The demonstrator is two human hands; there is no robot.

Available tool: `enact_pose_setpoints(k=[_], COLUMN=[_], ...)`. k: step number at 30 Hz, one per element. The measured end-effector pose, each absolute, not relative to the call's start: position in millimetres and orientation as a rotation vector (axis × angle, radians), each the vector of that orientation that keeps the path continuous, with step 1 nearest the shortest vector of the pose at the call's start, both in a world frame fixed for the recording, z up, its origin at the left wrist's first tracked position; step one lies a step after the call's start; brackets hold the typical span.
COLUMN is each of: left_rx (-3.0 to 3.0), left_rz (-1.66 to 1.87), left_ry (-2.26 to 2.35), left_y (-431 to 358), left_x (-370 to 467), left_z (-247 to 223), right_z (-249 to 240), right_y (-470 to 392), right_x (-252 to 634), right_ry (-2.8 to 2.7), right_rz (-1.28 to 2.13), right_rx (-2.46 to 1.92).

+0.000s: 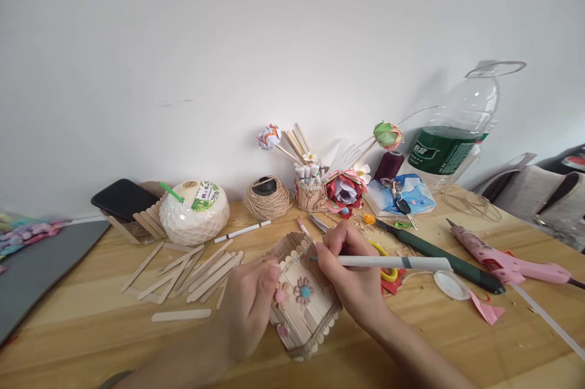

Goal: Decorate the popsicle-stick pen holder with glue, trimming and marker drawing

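Note:
My left hand [253,297] is closed on the left edge of a small box made of wooden craft sticks [311,316], which is tilted up above the table. Drawn or stuck on its front are a flower with a blue centre [304,291], a flower with a pink centre and a small pink shape low on the left. Twine and scalloped stick ends run along two of its edges. My right hand [347,273] pinches a white marker pen [393,263], its bluish tip close to the box front; whether it touches I cannot tell.
Loose craft sticks [214,276] lie to the left, before a wrapped coconut [194,212] and a phone [123,197]. Twine [267,197] and a pot of pens and paper flowers [311,188] stand behind. Rightward are yellow-handled scissors [388,270], a pink glue gun [498,261] and a large bottle [450,139].

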State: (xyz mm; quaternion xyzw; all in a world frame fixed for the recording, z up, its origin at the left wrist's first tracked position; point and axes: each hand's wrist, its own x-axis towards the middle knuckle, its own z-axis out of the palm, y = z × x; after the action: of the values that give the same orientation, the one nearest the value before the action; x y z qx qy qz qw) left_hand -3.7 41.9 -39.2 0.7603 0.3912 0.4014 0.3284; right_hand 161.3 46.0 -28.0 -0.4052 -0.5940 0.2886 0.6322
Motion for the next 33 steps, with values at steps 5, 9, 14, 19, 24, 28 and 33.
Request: enact_pose_setpoints(k=[5,9,14,19,24,28,33], left_rx=[1.981,1.983,2.006,2.008,1.997,1.985,1.993], left_rz=[1.052,1.065,1.097,1.089,1.09,1.096,1.103], left_ry=[1.02,1.028,1.011,1.027,1.016,1.004,1.001], left_y=[40.7,41.0,41.8,41.5,41.6,42.7,42.3], left_x=[-3.8,-3.4,-2.9,-3.2,-3.6,-3.7,-4.0], left_z=[-39.2,-39.7,-40.1,-40.2,-40.6,-41.3,-42.3], right_z=[-30.1,-31.6,-31.2,-31.1,-31.4,-31.4,-31.7], right_y=[46.4,46.3,47.4,47.2,47.9,48.4,47.5], right_x=[161.5,162.5,162.1,161.9,161.4,161.6,162.4], right_ry=[-1.369,-1.37,-1.367,-1.364,-1.372,-1.367,-1.368], right_rz=[0.669,0.676,0.681,0.642,0.634,0.655,0.656], right_rx=[-0.913,-0.888,-0.881,-0.899,-0.889,-0.894,-0.884])
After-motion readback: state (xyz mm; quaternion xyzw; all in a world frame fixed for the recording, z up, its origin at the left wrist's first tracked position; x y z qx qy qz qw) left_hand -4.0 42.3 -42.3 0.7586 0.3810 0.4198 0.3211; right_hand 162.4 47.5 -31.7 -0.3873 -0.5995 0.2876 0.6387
